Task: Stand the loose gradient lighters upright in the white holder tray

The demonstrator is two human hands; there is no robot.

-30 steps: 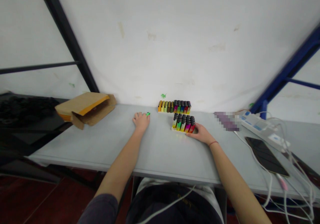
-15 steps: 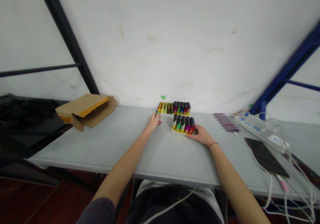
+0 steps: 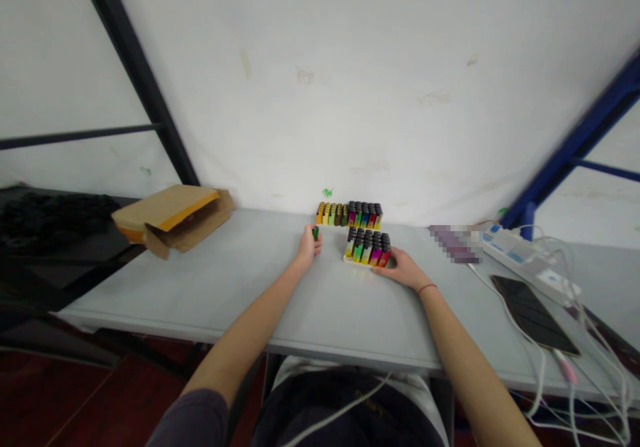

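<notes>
Several upright lighters with black tops fill a front tray (image 3: 367, 248) on the grey table. Around its right side and front corner is my right hand (image 3: 403, 268), gripping it. My left hand (image 3: 311, 243) is closed around a green lighter (image 3: 315, 233), left of that tray. Against the wall behind stand two more groups of lighters: a yellow and brown group (image 3: 332, 214) on the left and a multicoloured group (image 3: 365, 215) with black tops on the right.
An open cardboard box (image 3: 170, 215) lies at the table's left. On the right are a black phone (image 3: 534, 314), a white power strip (image 3: 530, 264), loose white cables and a pixelated item (image 3: 455, 244). The white wall (image 3: 350, 100) rises behind.
My left hand has shifted slightly, and the green lighter in it has turned and shows more. My right hand remains on the front tray.
</notes>
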